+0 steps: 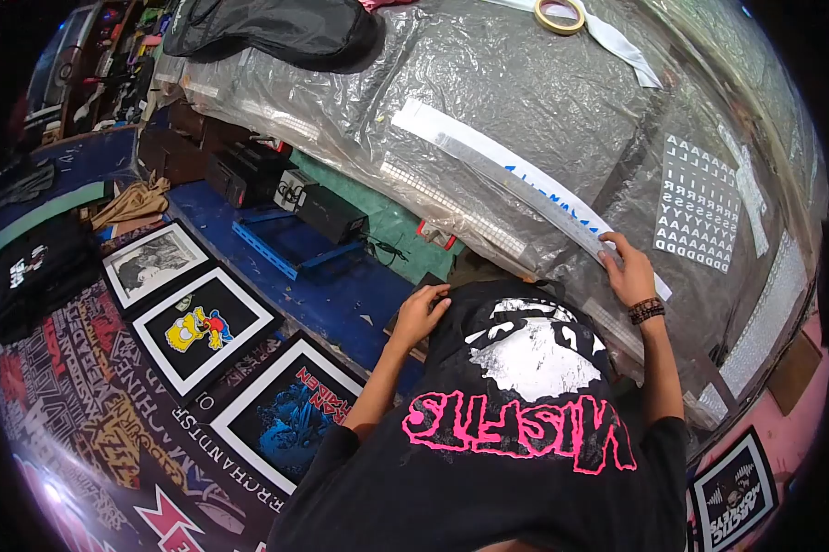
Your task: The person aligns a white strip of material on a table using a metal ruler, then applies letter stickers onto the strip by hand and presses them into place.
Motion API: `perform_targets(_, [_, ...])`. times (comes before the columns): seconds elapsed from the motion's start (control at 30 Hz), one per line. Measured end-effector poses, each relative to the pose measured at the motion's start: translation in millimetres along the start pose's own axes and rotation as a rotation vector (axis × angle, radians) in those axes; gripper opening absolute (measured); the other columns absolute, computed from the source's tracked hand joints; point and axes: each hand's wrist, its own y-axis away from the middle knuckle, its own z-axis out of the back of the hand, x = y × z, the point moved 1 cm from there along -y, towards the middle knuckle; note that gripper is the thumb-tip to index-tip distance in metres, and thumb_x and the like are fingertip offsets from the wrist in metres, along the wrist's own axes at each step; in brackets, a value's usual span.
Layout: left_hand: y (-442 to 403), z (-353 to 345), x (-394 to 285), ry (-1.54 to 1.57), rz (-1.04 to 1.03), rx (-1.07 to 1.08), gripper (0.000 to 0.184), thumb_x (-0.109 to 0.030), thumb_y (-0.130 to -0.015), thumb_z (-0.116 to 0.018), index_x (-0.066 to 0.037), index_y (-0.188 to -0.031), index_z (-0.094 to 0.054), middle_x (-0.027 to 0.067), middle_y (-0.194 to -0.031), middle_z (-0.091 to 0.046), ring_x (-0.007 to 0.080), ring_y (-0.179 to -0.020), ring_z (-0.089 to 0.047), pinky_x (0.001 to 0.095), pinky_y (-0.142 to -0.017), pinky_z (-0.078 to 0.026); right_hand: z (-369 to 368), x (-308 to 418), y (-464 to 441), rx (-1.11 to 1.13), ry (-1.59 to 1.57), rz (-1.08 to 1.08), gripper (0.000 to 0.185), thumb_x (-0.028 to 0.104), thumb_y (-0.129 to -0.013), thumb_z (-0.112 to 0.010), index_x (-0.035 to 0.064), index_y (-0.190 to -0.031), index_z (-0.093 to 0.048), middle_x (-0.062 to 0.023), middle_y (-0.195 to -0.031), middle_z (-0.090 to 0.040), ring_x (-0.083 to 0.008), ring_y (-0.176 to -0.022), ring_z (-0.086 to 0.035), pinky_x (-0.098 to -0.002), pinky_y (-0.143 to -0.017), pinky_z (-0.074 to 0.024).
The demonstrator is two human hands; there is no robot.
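A long white strip (488, 152) with blue lettering lies across the plastic-covered table (488, 64), and a clear ruler-like strip (534, 198) runs along its near edge. My right hand (628, 270), with a beaded bracelet at the wrist, rests on the right end of these strips, its fingers bent over the edge. By the near side of the table, next to my black shirt, is my left hand (421, 315); its fingers are curled together and nothing shows in them. To the right lies a dark sheet of white letters (697, 204).
At the top are a tape roll (560, 16), a white ribbon-like strip (617, 48) and a black bag (272, 32). Black boxes (327, 216) and a blue metal frame (265, 250) sit below the table's left side. Framed prints (203, 331) stand at the left.
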Motion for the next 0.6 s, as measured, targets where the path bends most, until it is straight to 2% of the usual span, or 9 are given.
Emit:
perform_targets(0.33, [4, 2, 2, -0.021, 0.01, 0.024, 0.035, -0.017, -0.095, -0.068, -0.004, -0.128, -0.066, 0.013, -0.112, -0.071, 0.0274, -0.103, -0.071, 0.0359, -0.089, -0.055, -12, -14, -6, 0.005, -0.007, -0.025, 0.029, 0.027, -0.094, -0.066, 0.0213, -0.123, -0.063, -0.0241, -0.101, -0.072, -0.0426, -0.097, -0.069, -0.0496, -0.08, -0.0531])
perform_targets(0.43, [5, 2, 2, 0.001, 0.021, 0.019, 0.034, -0.022, -0.096, -0.068, -0.006, -0.125, -0.067, 0.0114, -0.109, -0.07, 0.0279, -0.102, -0.069, 0.0368, -0.09, -0.054, -14, -17, -6, -0.004, -0.006, -0.021, 0.029, 0.027, -0.095, -0.066, 0.0213, -0.123, -0.063, -0.0245, -0.102, -0.072, -0.0425, -0.099, -0.069, -0.0489, -0.082, -0.0536])
perform_targets(0.53, [6, 1, 6, -0.013, 0.017, 0.033, 0.034, -0.016, -0.096, -0.067, -0.005, -0.128, -0.066, 0.0122, -0.113, -0.071, 0.0264, -0.103, -0.071, 0.0355, -0.089, -0.055, -13, -16, -7, 0.011, -0.012, -0.029, 0.029, 0.027, -0.095, -0.066, 0.0213, -0.123, -0.063, -0.0249, -0.103, -0.072, -0.0427, -0.101, -0.069, -0.0487, -0.082, -0.0537])
perform_targets(0.6, [6, -1, 8, 0.006, 0.025, 0.022, 0.034, -0.022, -0.096, -0.068, -0.006, -0.125, -0.067, 0.0114, -0.109, -0.071, 0.0279, -0.102, -0.07, 0.0366, -0.089, -0.054, -13, -15, -7, 0.023, -0.016, -0.046, 0.029, 0.028, -0.095, -0.066, 0.0213, -0.123, -0.064, -0.0248, -0.104, -0.072, -0.0429, -0.102, -0.069, -0.0486, -0.083, -0.0537])
